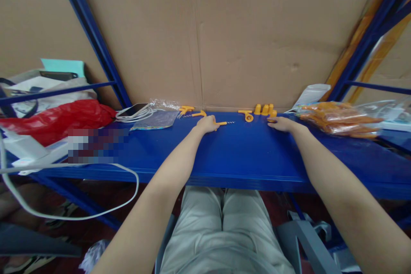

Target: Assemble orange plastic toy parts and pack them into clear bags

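My left hand (208, 125) is closed on the yellow handle of a corkscrew (222, 123), whose thin metal spiral points right. My right hand (282, 124) has its fingers curled at a small yellow cap (273, 113), which shows just above them; part of the grip is hidden. Behind it several more yellow caps (257, 109) stand in a group. Between my hands, near the cardboard, lies a yellow T-shaped piece with a round ring end (248, 117). Beyond my left hand are further yellow corkscrews (186, 109) with metal spirals.
A clear bag of orange-yellow pieces (337, 119) lies right on the blue shelf (237, 158). To the left are a flat plastic bag (156, 120), a phone (135, 110) with white cable, a red bag (80, 115) and a white power strip (48, 154). Cardboard (257, 38) stands behind, between blue posts.
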Demonstrator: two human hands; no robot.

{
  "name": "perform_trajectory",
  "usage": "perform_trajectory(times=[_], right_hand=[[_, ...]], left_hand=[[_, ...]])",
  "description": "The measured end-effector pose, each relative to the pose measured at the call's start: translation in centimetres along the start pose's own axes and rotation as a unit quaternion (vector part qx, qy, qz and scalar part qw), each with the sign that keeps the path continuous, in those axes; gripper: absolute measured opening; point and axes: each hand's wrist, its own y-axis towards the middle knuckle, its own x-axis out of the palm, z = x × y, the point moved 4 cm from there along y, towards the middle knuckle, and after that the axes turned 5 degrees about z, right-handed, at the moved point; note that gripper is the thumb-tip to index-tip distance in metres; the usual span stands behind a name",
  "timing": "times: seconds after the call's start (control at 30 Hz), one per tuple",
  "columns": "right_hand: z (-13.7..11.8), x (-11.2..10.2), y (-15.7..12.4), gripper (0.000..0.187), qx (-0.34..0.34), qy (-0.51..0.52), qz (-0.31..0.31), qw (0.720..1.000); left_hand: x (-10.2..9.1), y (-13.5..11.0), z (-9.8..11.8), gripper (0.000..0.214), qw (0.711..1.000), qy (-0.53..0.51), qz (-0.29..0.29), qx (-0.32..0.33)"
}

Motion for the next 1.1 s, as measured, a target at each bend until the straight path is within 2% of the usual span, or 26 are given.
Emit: perform_trajectory(times=[0.1,0.2,0.37,0.5,0.63,0.83,0.93,1.1], right_hand=[[-1.4,-0.5,-0.5,0.041,-0.017,-0.007,-0.012,1.000],[-2.7,-1.2,-0.9,0.032,-0.034,0.005,0.005,0.999],[-4.0,-2.0,-1.3,0.020,-0.012,0.034,0.049,0.998],[-4.8,-2.2,-1.3,0.032,-0.029,0.066,0.077,0.994],[-6.5,-2.4,-1.2,0.044,-0.117,0.097,0.121,0.981],[-9.8,-1.7,-1.5,0.049,-0.218,0.088,0.100,0.967],[-10.4,-1.5,-1.6,0.049,-0.237,0.087,0.103,0.962],[-9.7,-1.3,-1.5,0.048,-0.226,0.067,0.108,0.966]], left_hand=[[0.1,0.2,0.1,0.025,1.000,-0.013,0.018,0.007],[0.2,0.4,0.1,0.024,0.999,-0.027,0.034,0.011],[0.2,0.5,0.1,0.022,0.998,-0.050,0.041,0.016],[0.2,0.3,0.2,0.023,0.997,-0.060,0.046,0.021],[0.1,0.2,0.5,0.026,0.996,-0.053,0.062,0.033],[0.2,0.4,0.8,0.029,0.992,-0.060,0.080,0.072],[0.4,0.5,0.9,0.029,0.991,-0.065,0.083,0.087],[0.4,0.6,0.8,0.028,0.990,-0.066,0.085,0.092]])
